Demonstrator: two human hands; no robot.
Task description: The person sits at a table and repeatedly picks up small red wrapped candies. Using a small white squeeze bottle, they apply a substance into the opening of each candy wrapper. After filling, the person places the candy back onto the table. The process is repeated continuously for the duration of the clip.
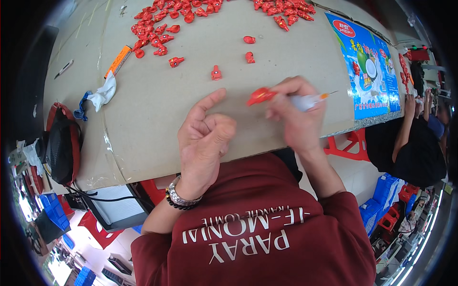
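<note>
"Maroon shirt (267, 224) nearest. Where's the red piece (261, 96)?"
"Pinched in the right hand (300, 114) above the table (143, 119), which also grips a white needle-tipped bottle (309, 102)."
"Left hand (204, 136)?"
"Half-spread, pointing away from the shirt; more red pieces (216, 73) lie beyond."

Glossy plastic-looking red pieces (216, 73), smooth matt counter (148, 114), shiny blue sheet (369, 71), crumpled papery tissue (104, 94), metal bracelet (177, 194), matt cloth shirt (267, 190)
</note>
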